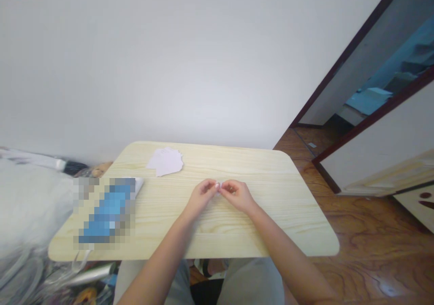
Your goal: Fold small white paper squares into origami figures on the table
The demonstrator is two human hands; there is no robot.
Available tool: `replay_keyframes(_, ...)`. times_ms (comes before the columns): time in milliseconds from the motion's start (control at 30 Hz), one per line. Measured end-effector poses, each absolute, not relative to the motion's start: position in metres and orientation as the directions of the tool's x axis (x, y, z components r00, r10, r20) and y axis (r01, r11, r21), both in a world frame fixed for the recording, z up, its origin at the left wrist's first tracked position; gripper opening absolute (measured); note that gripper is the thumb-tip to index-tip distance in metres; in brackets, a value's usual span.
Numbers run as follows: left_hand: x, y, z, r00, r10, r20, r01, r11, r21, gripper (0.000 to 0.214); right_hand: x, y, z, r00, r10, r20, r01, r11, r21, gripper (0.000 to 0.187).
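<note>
Over the middle of the pale wood table [233, 241], my left hand [201, 197] and my right hand [238, 195] meet fingertip to fingertip. Both are closed in a pinch on one small whitish piece [219, 193], mostly hidden by the fingers and too small to name surely; it could be paper. Farther back on the left lies a flat, overlapping pile of white paper pieces [167, 161] with jagged edges. Neither hand touches that pile.
A pixelated blue-screened device [107, 210] lies at the table's left side, with a white cable [81, 262] hanging over the front edge. A white wall [203, 70] stands behind the table. White bedding [30, 201] is on the left, a doorway [325, 110] on the right.
</note>
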State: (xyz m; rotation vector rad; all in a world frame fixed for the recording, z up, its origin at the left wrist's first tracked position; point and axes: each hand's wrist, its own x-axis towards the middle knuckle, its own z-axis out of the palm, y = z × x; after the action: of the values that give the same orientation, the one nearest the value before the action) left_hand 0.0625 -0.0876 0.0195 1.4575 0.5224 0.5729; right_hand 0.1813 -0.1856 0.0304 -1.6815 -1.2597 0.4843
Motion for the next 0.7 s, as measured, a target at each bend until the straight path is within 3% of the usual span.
replay_keyframes(233,0.061,-0.087,0.024,0.8,0.595,-0.08,-0.032,0.175,0.984,0.029,0.192,-0.19,0.036,0.425,0.855,0.299,0.512,0.045,-0.858,0.017)
replay_keyframes(400,0.06,-0.089,0.024,0.831,0.545,-0.108,-0.002,0.197,0.98,0.029,0.193,-0.19,0.038,0.289,0.888,0.359,0.562,0.146,-0.814,0.014)
replay_keyframes(700,0.06,-0.09,0.024,0.839,0.532,-0.116,0.027,0.171,0.985,0.03,0.193,-0.191,0.036,0.3,0.9,0.317,0.542,0.112,-0.833,0.011)
